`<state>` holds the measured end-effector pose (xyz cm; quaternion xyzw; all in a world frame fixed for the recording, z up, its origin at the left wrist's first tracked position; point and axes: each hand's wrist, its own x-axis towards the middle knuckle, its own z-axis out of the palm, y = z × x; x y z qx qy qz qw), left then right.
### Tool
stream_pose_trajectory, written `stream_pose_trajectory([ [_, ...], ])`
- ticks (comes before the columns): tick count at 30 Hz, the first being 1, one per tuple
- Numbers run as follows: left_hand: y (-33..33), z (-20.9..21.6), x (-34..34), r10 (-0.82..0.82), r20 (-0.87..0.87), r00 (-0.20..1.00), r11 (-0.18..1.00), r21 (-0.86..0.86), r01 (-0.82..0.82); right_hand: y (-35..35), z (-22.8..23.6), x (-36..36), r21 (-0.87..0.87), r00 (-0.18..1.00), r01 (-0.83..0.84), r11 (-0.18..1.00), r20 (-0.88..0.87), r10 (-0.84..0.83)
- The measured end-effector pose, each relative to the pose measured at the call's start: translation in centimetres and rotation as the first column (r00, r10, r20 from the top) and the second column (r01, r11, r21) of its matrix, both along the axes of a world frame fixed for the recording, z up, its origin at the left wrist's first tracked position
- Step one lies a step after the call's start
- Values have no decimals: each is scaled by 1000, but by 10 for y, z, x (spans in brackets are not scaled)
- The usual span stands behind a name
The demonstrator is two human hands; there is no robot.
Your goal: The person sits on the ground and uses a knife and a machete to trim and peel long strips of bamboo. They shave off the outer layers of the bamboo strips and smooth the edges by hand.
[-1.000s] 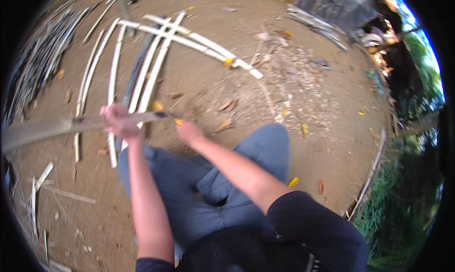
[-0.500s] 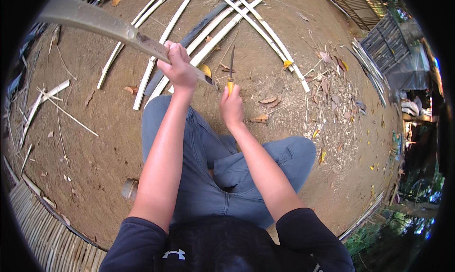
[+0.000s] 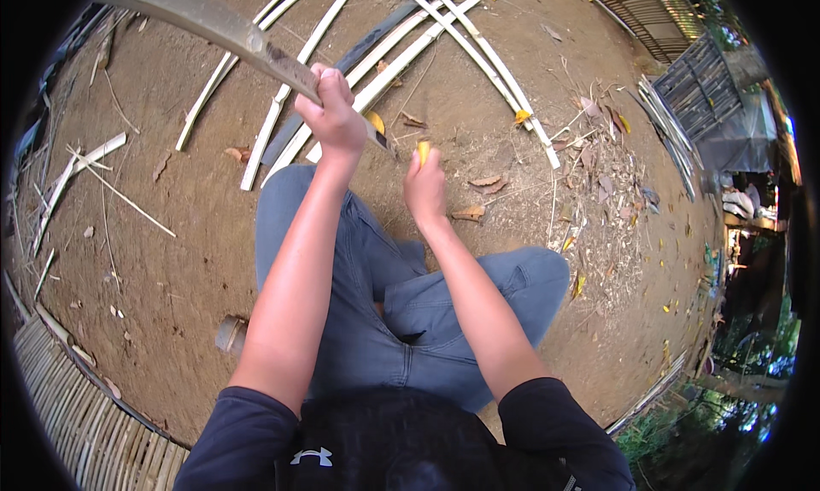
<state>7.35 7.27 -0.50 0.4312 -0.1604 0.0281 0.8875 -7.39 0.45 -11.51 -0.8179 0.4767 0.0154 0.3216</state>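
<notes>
My left hand is wrapped round a long split bamboo piece, close to its near end. The bamboo runs up and out toward the far left, raised over the ground, and a node shows partway along it. In front of my right knee, my right hand is closed on a knife by its yellow handle. The knife's blade cannot be made out now. A small gap separates the handle from the bamboo's near end. Both forearms reach out above my crossed legs.
Pale bamboo strips lie crossed on the dirt ahead, beside a dark strip. Shavings and dry leaves litter the right side. A short cylindrical object sits by my left thigh. Bamboo slats fill the lower left.
The knife's blade stood upright in sight before and no longer shows. My right hand has turned and shifted slightly nearer and right. My left hand and the bamboo have moved slightly right.
</notes>
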Motion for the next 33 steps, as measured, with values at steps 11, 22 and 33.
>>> stream_pose_trajectory([
  [11, -8, 13, -11, 11, 13, 1000, 1000, 17, -11, -8, -44, -24, -78, 970, -208, 975, -143, 195],
  [22, -5, 0, -3, 5, 17, 1000, 998, 67, -6, -7, -56, -18, -130, 994, -100, 986, -65, 92],
  [33, 1, 1, -1, 14, 23, 1000, 999, 40, -15, 2, -4, 1, 75, 964, 197, 978, 168, -207],
])
